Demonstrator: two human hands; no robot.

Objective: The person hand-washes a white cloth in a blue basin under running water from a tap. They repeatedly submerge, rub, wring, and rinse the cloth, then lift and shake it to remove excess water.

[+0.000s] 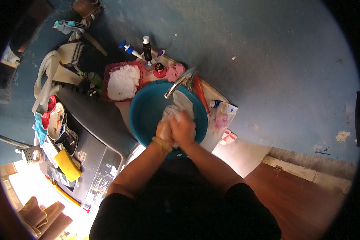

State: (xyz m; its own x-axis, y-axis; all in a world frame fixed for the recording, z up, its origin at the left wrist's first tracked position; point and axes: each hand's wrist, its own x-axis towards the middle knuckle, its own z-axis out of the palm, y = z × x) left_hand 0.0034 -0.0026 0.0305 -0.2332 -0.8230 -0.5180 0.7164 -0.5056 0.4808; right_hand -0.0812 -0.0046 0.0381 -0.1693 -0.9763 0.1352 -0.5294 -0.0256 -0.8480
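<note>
Over a teal plastic basin [137, 115], my two hands press together around a wet whitish cloth [183, 102]. My left hand [165, 131] grips the bunched part of it, with a yellowish bangle [162, 144] on that wrist. Closed over the same bunch from the right is my right hand [183, 127], blurred by motion. A loose part of the cloth spreads over the basin's far right side. The chrome faucet [180, 82] reaches over the basin's far rim, beyond my hands. My fingers hide much of the bunched cloth.
Left of the basin, a red plastic basket [106, 81] holds white powder [124, 82]. Behind it stand a dark bottle [147, 49] and a pink cloth [175, 72]. A plastic packet [223, 115] lies at the right corner. A washing machine [93, 153] bearing a yellow cloth [67, 165] is at left.
</note>
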